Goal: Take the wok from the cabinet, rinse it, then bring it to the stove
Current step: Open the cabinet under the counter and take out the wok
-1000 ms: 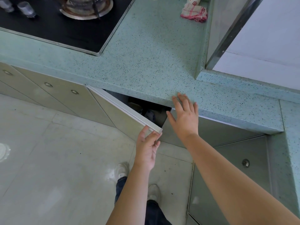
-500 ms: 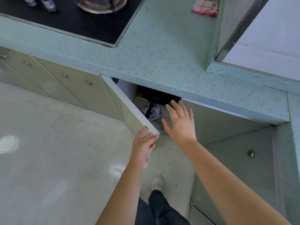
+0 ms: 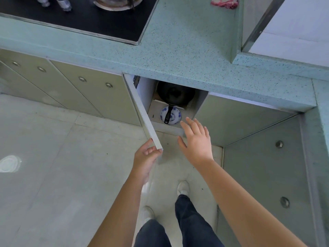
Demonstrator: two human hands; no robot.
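A black wok (image 3: 175, 94) sits inside the open cabinet under the counter, its black handle (image 3: 168, 114) pointing toward me over a blue-and-white dish (image 3: 175, 115). The upper part of the wok is hidden by the countertop edge. My left hand (image 3: 146, 158) grips the free corner of the cabinet door (image 3: 142, 111), which stands swung wide open. My right hand (image 3: 196, 139) hovers with spread fingers just in front of the cabinet opening, a little below and right of the handle, touching nothing.
The black stove top (image 3: 85, 20) with a burner ring (image 3: 117, 3) lies at the upper left on the green speckled countertop (image 3: 187, 50). A red-and-white cloth (image 3: 224, 2) lies at the back. Shut cabinet doors flank the opening; another cabinet run stands at right.
The cabinet door has swung much wider in my left hand, exposing the wok and dish. My right hand left the counter edge and dropped toward the opening.
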